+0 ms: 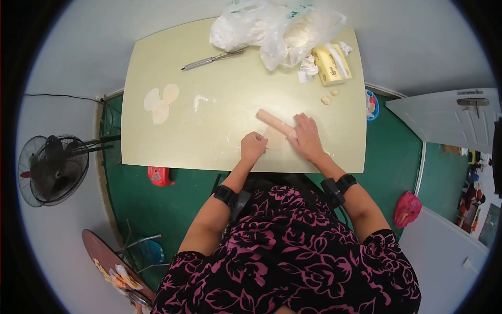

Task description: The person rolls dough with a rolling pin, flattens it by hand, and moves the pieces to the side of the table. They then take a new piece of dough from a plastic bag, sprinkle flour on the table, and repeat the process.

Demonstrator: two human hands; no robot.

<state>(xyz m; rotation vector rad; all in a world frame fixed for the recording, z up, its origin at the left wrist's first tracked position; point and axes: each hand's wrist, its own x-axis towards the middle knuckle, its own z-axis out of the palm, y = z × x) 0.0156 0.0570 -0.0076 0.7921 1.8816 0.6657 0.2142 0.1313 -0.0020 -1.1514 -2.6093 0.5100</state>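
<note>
Your right hand lies flat, fingers extended, pressing on a wooden rolling pin that rests at an angle across a thin round of dough. Your left hand is curled in a loose fist, its fingertips pinching the near edge of that same round. The dough sits on the pale table, near the front edge, directly before you. Three finished flat rounds overlap one another well to the left. Two small dough lumps lie to the right, near a yellow packet. A plastic bag occupies the far edge, with a metal knife just beside it.
</note>
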